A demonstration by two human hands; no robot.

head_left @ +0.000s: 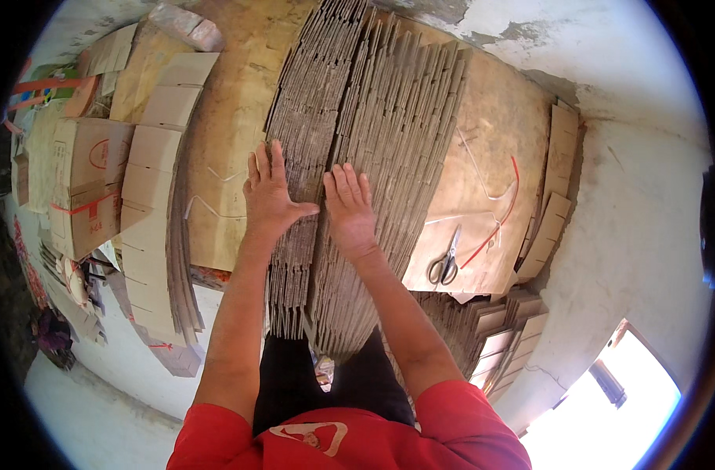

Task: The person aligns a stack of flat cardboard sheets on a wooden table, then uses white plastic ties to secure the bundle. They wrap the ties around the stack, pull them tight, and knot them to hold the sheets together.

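Two long rows of grey-brown slotted cardboard strips stand on edge side by side, running away from me across a wooden board (224, 157). My left hand (269, 192) rests on the left row (306, 102), thumb stretched toward the gap and fingers pointing away. Flat on the right row (404, 117), close to that gap, lies my right hand (350, 207) with its fingers extended. Neither hand grips anything. Both rows reach past the board's near edge toward my legs. Black-handled scissors (445, 262) lie on the board to the right of the rows.
Red strap (494, 235) and white strap pieces (459, 218) lie by the scissors. At the left stand a cardboard box (87, 196) and a tall stack of slotted cardboard (150, 188). More cardboard pieces (557, 172) lean along the right wall; others (506, 337) are stacked below the board.
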